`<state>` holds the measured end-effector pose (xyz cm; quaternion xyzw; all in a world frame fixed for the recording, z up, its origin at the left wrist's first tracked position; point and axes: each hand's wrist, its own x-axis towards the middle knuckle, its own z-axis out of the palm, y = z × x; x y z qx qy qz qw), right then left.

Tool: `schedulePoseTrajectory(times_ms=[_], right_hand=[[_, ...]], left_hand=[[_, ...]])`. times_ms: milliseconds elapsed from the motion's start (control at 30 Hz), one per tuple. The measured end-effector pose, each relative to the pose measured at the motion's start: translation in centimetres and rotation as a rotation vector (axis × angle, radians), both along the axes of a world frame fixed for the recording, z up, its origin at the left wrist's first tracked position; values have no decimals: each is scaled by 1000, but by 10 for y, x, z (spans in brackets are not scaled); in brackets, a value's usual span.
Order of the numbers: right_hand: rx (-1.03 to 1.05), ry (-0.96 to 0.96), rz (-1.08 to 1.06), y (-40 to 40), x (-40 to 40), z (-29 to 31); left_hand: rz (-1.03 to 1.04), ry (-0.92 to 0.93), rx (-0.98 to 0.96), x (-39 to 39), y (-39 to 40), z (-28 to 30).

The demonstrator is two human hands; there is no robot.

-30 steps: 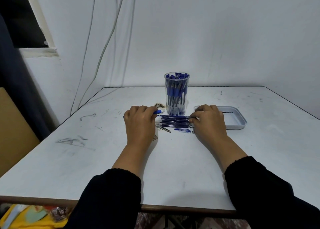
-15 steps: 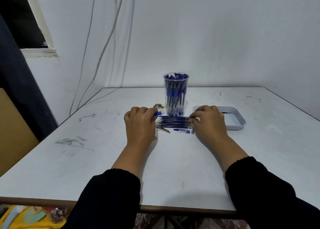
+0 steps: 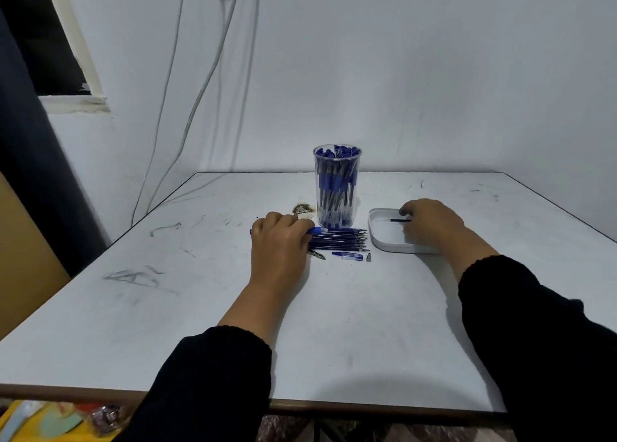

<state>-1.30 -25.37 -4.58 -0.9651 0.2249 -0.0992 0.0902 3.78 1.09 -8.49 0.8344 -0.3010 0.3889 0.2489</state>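
My left hand (image 3: 278, 241) rests on the table and grips a blue pen (image 3: 317, 230) that pokes out on both sides of its curled fingers. Just right of that hand lies a row of several thin dark-blue refills (image 3: 340, 240). My right hand (image 3: 432, 224) hovers over a white tray (image 3: 384, 244) with its fingers curled. A thin dark refill (image 3: 400, 220) sticks out leftward from under those fingers, low over the tray floor. In front of the row lie a short blue pen piece (image 3: 348, 256) and a small grey tip (image 3: 368, 258).
A clear cup (image 3: 337, 204) packed with blue pens stands behind the refills. A scorched patch (image 3: 302, 208) marks the table left of the cup. A small patterned piece (image 3: 316, 255) lies by my left hand. Cables hang down the wall at the back left.
My right hand has left the right end of the refill row and moved right, over the tray. My left hand and its pen have stayed put.
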Motion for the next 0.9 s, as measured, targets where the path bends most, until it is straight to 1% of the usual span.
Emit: schedulePoseTrajectory(times_ms=[67,167,433,633,733,900], right_hand=[[-72,90,27,-2,5,-1],[-128,136,53,-3,10,-3],[-248,103,48,1,9,-5],[-214,61,15,2,3,0],[-129,-21,26,6,-3,8],[-69,-281,159,27,-21,5]], left_hand=[[-5,6,5,-1,0,0],[-11,13,14,1,1,0],[-17,17,22,1,1,0],[-12,34,26,0,2,0],[-10,32,15,0,1,1],[-16,29,14,0,1,2]])
